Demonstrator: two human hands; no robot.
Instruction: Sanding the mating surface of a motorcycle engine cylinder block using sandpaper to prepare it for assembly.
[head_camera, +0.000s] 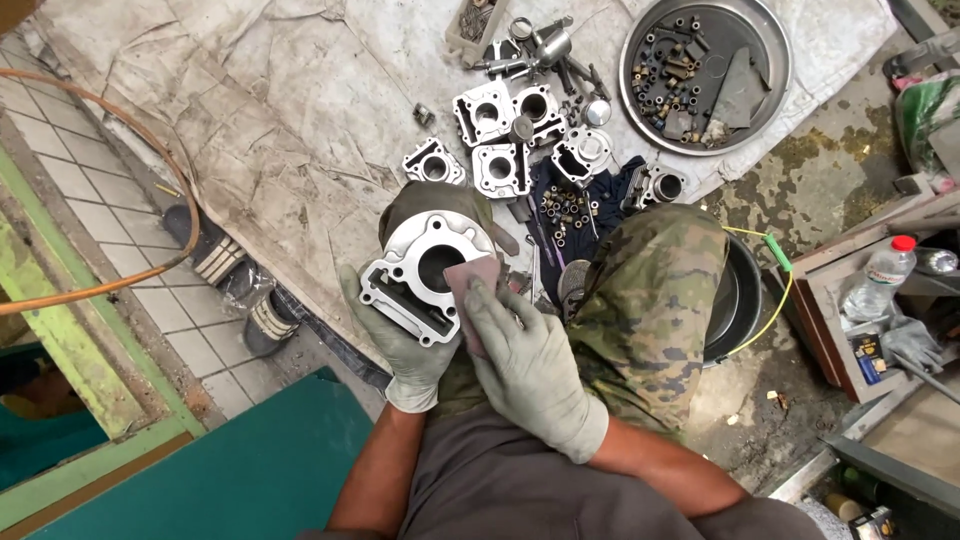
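My left hand (405, 345), in a grey glove, grips a silver engine cylinder block (420, 270) from below, its flat face with the round bore turned up toward me. My right hand (525, 355), also gloved, presses a small piece of reddish-brown sandpaper (468, 280) flat against the right side of that face. Both hands sit above my knees in camouflage trousers (650, 290).
Several more cylinder blocks (500, 130) and small parts lie on a dirty cloth (270, 110) ahead. A round metal pan (770, 50) holds bolts and nuts at the upper right. A plastic bottle (880, 275) stands in a box at right; an orange hose (130, 120) curves across the left tiles.
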